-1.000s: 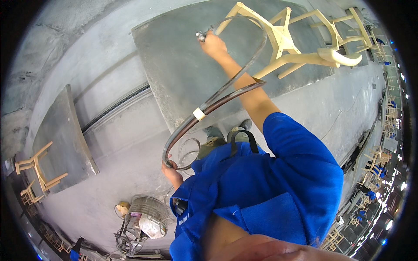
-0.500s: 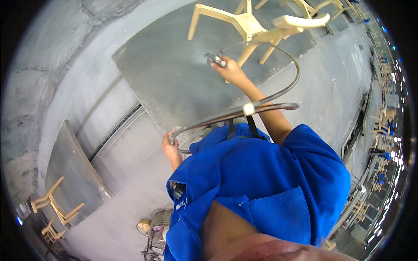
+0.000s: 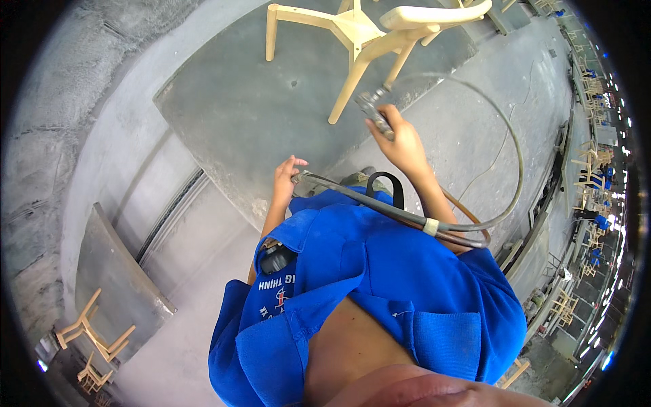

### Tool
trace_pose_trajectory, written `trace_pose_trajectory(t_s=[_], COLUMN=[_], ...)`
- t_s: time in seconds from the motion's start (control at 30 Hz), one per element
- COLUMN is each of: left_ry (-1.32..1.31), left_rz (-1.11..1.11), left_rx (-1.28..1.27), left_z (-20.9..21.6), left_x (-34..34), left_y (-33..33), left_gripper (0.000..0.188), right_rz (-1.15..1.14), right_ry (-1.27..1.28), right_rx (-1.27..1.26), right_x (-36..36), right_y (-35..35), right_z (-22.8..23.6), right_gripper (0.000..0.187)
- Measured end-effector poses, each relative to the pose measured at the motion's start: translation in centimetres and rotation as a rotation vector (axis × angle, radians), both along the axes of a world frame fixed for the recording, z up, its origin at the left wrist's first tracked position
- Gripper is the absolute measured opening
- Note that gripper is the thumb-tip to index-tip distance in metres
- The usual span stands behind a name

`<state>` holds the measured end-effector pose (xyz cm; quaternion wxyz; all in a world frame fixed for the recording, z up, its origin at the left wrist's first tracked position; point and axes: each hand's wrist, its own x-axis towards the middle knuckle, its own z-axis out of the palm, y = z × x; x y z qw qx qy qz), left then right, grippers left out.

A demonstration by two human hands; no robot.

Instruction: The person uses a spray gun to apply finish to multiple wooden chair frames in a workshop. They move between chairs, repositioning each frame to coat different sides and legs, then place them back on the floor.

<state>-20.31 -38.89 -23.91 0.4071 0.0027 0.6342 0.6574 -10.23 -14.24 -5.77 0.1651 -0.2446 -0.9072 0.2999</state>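
Right hand [image 3: 401, 144]: closed round a metal spray gun [image 3: 377, 117] (blurred from where I stand, so the type is my likeliest reading). Left hand [image 3: 285, 180]: fingers loosely curled, holding a grey hose [image 3: 352, 195]. Wooden chair frame [image 3: 356, 32]: beyond both hands, on a grey panel [image 3: 224, 102].

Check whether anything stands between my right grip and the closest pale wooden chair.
Only the silvery tool in that right grip, on the side toward the chair. A hose loops out to the right; nothing else visible stands between.
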Motion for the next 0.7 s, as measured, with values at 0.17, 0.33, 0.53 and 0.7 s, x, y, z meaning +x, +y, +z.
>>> trace_pose_trajectory(t_s=[0.17,0.33,0.53,0.7], left_ry=[-0.036,-0.109,-0.18,-0.164], left_rz=[0.184,0.375,0.454,0.459], left_rx=[-0.01,-0.008,0.037,0.088], left_z=[-1.5,-3.7,-5.2,-6.4], left_x=[0.7,2.7,4.3,3.9], left_y=[-2.7,-7.1,-9.4,-8.6], left_gripper=[0.045,0.047,0.046,0.044], right_rz=[0.009,-0.041,-0.082,-0.076], right_ry=[0.134,-0.071,-0.106,-0.098], right_rx=[0.131,0.129,0.179,0.233], right_x=[-5.6,-7.7,-7.0,-6.7], right_y=[-0.4,-1.3,-2.7,-3.0], right_z=[-0.5,-1.5,-0.6,-1.1], right_gripper=[0.029,0.035,0.039,0.038])
